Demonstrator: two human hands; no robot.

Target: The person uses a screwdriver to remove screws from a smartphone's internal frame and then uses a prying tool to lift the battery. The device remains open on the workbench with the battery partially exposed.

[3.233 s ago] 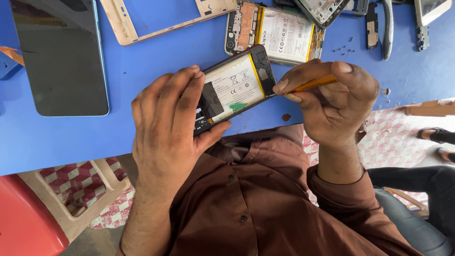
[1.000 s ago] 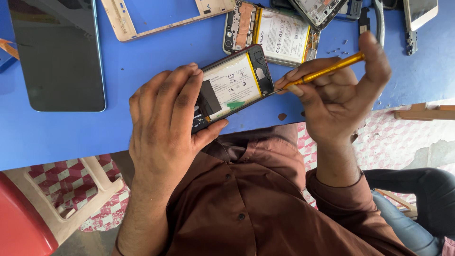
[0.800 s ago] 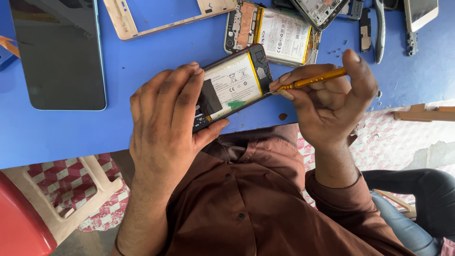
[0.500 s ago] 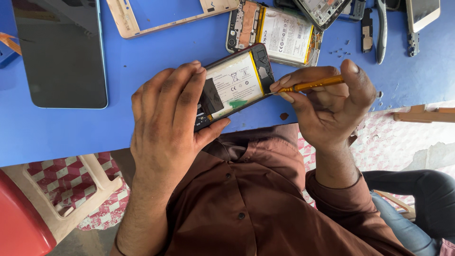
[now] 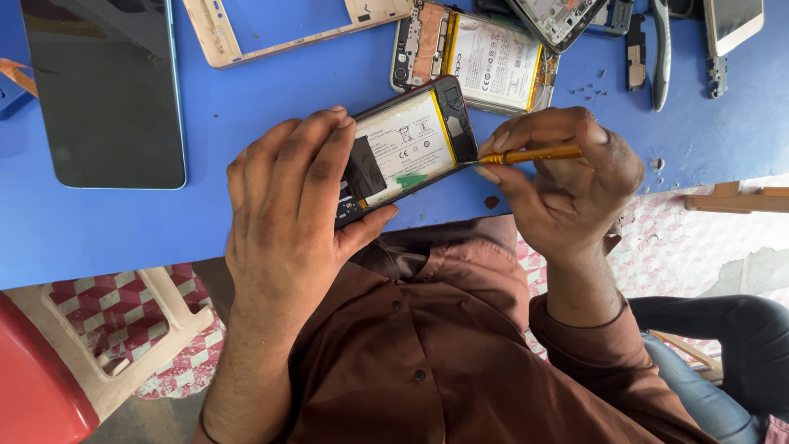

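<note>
Left hand (image 5: 283,205) clamps opened phone (image 5: 407,148) steady; right hand (image 5: 563,177) pinches orange screwdriver (image 5: 526,154), tip at phone's edge. Best kept square, lightly pressed.

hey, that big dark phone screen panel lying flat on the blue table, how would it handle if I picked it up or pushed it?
The large dark glossy screen panel looks thin and flat, so it would probably stay stiff but crack if flexed. Its smooth face reflects light, so it may slip in fingers. Lying flat on the blue table, it should slide rather than roll or tip.
</note>
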